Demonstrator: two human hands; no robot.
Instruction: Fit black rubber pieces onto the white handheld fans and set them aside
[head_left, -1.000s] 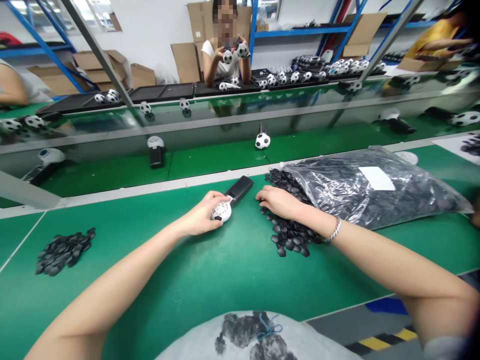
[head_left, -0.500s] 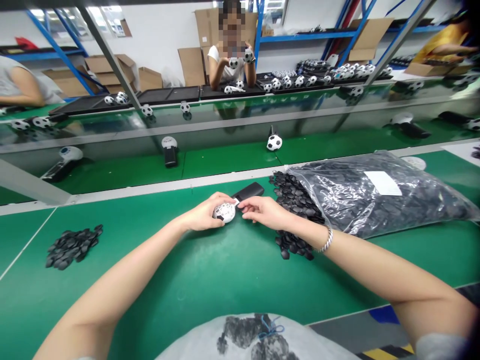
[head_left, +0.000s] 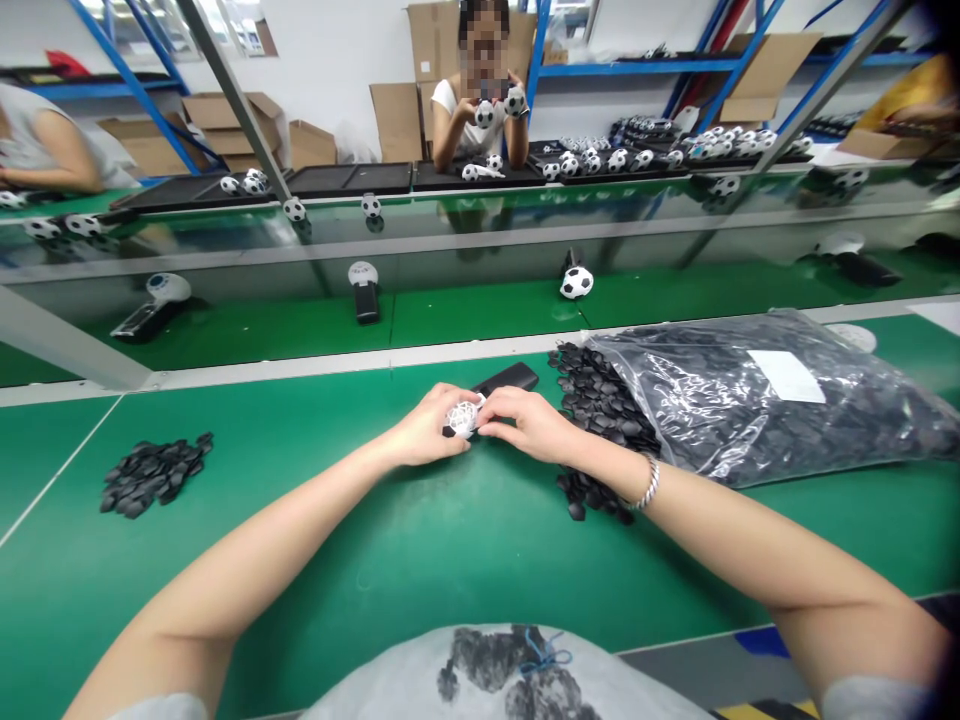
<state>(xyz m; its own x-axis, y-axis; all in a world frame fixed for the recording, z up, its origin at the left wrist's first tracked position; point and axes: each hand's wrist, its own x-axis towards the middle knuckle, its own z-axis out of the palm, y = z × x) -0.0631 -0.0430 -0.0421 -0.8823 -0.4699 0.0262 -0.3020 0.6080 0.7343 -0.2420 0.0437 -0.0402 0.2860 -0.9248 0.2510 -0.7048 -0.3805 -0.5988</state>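
My left hand (head_left: 427,428) is closed round a white ball (head_left: 462,418) with an open, net-like pattern and a black patch at its lower left. A black handle (head_left: 511,379) extends from the ball to the upper right, lying over the green table. My right hand (head_left: 525,424) pinches at the ball's right side, thumb and forefinger together. A small dark bit shows at those fingertips, mostly hidden by them. Close to the right wrist lies a heap of small black pieces (head_left: 600,400), spilling from a clear plastic bag (head_left: 720,410).
Another pile of black pieces (head_left: 156,474) lies on the left of the green table (head_left: 390,590). Beyond the metal edge, a green belt (head_left: 465,310) carries ball-and-handle items, among them a football-patterned one (head_left: 577,283). A co-worker (head_left: 484,130) across the line holds two balls.
My right fingertips have shifted from beside the ball's neck onto the ball's right side. The ball is turned slightly in my left hand. The whole view has shifted a little.
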